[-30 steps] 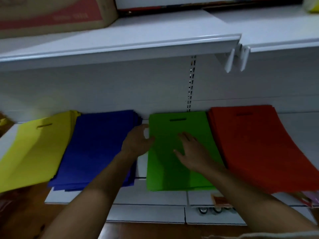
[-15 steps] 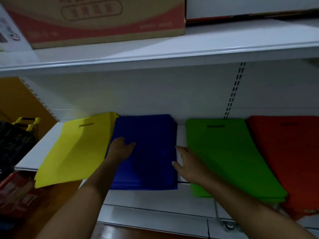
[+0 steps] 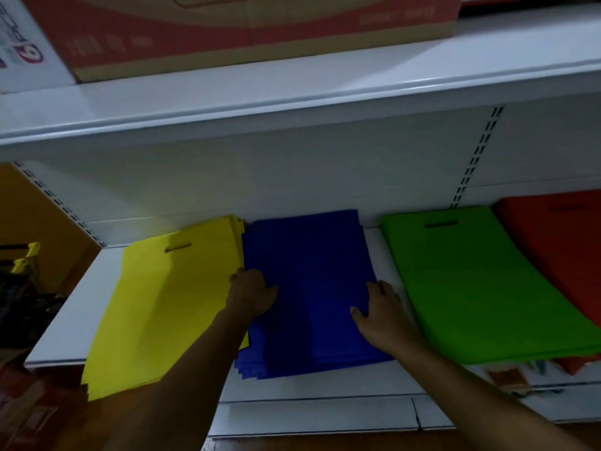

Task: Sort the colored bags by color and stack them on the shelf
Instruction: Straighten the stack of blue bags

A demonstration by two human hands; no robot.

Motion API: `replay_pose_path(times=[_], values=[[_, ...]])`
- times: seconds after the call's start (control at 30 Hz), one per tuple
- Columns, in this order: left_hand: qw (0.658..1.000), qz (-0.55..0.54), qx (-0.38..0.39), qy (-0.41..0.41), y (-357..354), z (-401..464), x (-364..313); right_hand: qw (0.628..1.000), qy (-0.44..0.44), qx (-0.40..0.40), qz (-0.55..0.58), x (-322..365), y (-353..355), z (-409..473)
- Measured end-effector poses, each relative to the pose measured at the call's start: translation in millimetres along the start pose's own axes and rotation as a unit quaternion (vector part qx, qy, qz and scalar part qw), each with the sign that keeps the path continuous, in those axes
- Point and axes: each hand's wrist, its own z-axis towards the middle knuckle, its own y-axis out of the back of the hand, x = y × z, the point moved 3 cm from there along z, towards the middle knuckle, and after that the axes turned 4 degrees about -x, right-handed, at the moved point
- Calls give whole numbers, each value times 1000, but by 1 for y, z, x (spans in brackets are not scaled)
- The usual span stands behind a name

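Note:
Four stacks of flat bags lie side by side on a white shelf (image 3: 71,320): yellow bags (image 3: 162,304) at the left, then blue bags (image 3: 312,281), green bags (image 3: 481,288) and red bags (image 3: 559,242) at the right edge. My left hand (image 3: 253,294) rests on the left edge of the blue stack, beside the yellow one, fingers spread. My right hand (image 3: 380,310) lies flat against the blue stack's right edge, between blue and green. Neither hand grips a bag.
An upper white shelf (image 3: 292,89) overhangs the stacks and carries a red and tan cardboard box (image 3: 247,30). At the far left stands dark clutter with yellow clips (image 3: 26,255). Small packaged goods (image 3: 507,375) show under the green stack.
Both hands have shifted from the green stack to the two sides of the blue stack. The view has panned left, so the red stack sits at the frame's right edge.

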Motion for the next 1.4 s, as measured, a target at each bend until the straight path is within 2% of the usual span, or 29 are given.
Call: replay_pose_path(times=[0.13, 0.33, 0.43, 0.6, 0.8, 1.0, 1.17, 1.3, 1.4], values=[[998, -61, -10, 12, 1, 9, -5, 1000, -11, -24, 4, -1, -2, 1], [996, -70, -4, 62, -6, 21, 4, 1000, -15, -26, 0, 3, -6, 3], [996, -76, -12, 45, -7, 22, -2, 999, -23, -32, 6, 0, -6, 3], [984, -175, -31, 33, -5, 18, -8, 997, -59, -29, 29, -7, 5, 15], [990, -122, -42, 57, -8, 17, 4, 996, -71, -29, 37, -2, 6, 34], [992, -98, -45, 66, -14, 17, 15, 998, -54, 12, -3, 4, 0, 36], [979, -190, -37, 59, -12, 13, 1, 995, -91, -36, 27, -3, 5, 47], [976, -206, -40, 58, -12, 14, 0, 993, -109, -39, -1, -3, 7, 52], [963, -257, -45, 67, -11, 17, -1, 994, -104, -31, -6, -2, 6, 52]])
